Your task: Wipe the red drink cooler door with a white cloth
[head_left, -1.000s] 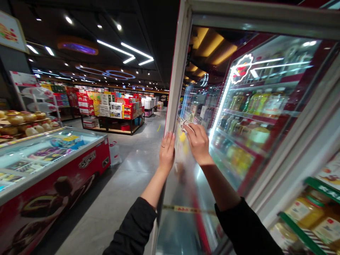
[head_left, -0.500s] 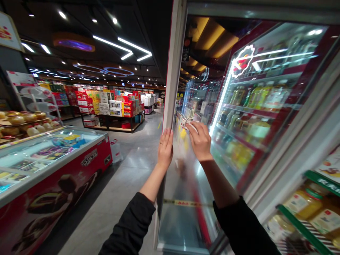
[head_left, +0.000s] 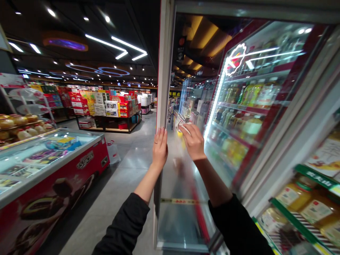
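A tall glass cooler door (head_left: 183, 226) stands open in front of me. My left hand (head_left: 160, 148) lies flat along the outer edge of its pale door frame (head_left: 164, 71), fingers stretched out and pressed together, a ring on one. On the glass, my right hand (head_left: 194, 142) is closed over a thin white cloth or tissue (head_left: 183, 129). Only a strip of it shows at the fingertips, so its exact kind is unclear. The pane below my right hand looks hazy and carries reflections of lit bottle shelves (head_left: 247, 106).
To the right, bottles of yellow drink (head_left: 294, 193) stand on cooler shelves with green edge strips (head_left: 313, 175). A red chest freezer (head_left: 79, 170) runs along the left, with a white bag (head_left: 113, 152) at its end. Stacked boxes (head_left: 106, 104) stand on a display table beyond the grey aisle floor (head_left: 130, 152).
My view has swung slightly right, so the door and both hands appear farther left. The left hand stays on the frame; the right hand keeps the white cloth or tissue at the glass.
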{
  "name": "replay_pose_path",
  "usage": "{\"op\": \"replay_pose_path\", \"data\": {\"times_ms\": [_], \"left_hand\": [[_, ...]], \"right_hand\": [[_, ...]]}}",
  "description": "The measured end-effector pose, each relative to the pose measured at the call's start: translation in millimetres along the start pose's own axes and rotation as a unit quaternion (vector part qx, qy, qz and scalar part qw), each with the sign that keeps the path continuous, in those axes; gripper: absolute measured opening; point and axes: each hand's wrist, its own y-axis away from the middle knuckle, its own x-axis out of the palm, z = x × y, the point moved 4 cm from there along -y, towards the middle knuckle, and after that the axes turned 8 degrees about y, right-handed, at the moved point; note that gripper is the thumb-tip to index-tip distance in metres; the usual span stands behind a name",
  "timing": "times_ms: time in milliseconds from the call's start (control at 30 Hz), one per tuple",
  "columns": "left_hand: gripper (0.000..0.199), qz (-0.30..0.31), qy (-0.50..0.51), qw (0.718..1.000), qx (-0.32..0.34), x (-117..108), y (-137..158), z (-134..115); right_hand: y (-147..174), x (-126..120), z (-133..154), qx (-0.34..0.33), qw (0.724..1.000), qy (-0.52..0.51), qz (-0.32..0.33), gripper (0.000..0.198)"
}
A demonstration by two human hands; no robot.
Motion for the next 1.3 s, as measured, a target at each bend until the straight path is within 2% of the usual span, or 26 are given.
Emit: {"op": "replay_pose_path", "data": {"times_ms": [133, 267, 367, 467, 567, 633, 700, 800, 867, 933, 1033, 1133, 1300], "left_hand": [[0.088, -0.005, -0.057, 0.998, 0.015, -3, -3, -4], [0.083, 0.003, -0.073, 0.995, 0.061, -5, -3, -10], [0.075, 0.043, -0.06, 0.993, 0.095, -4, -2, -18], [0.062, 0.098, -0.05, 0.986, 0.128, 1, -2, -29], [0.056, 0.122, -0.045, 0.98, 0.153, 6, -6, -41], [0.055, 0.115, -0.045, 0.98, 0.154, 10, -11, -47], [0.056, 0.1, -0.05, 0.982, 0.15, 14, -16, -54], [0.06, 0.103, -0.055, 0.982, 0.149, 19, -21, -64], [0.064, 0.122, -0.049, 0.982, 0.139, 23, -23, -70], [0.069, 0.133, -0.047, 0.981, 0.133, 26, -23, -77], [0.074, 0.126, -0.056, 0.98, 0.147, 30, -22, -89], [0.074, 0.115, -0.072, 0.978, 0.161, 38, -21, -102], [0.076, 0.151, -0.058, 0.977, 0.138, 53, -15, -115]], "right_hand": [[-17, 1, -19, 0.055, 0.998, -0.016, -0.015, 0.033], [-13, -2, -17, 0.006, 1.0, -0.02, 0.02, 0.033], [3, -15, -25, -0.023, 0.999, -0.017, 0.032, 0.034], [7, -28, -45, 0.001, 1.0, 0.004, -0.011, 0.032], [-1, -32, -61, 0.038, 0.997, 0.012, -0.066, 0.028], [-6, -29, -64, 0.056, 0.996, 0.004, -0.07, 0.028], [-3, -26, -62, 0.055, 0.998, -0.006, -0.04, 0.031], [15, -31, -61, 0.017, 0.999, -0.027, 0.004, 0.034], [28, -39, -70, 0.011, 0.999, -0.031, 0.008, 0.033], [35, -46, -85, 0.04, 0.999, -0.022, -0.005, 0.031], [29, -50, -107, 0.1, 0.994, -0.008, -0.036, 0.03], [15, -46, -112, 0.121, 0.992, -0.014, -0.043, 0.031], [17, -50, -108, 0.067, 0.997, -0.03, 0.011, 0.035]]}}
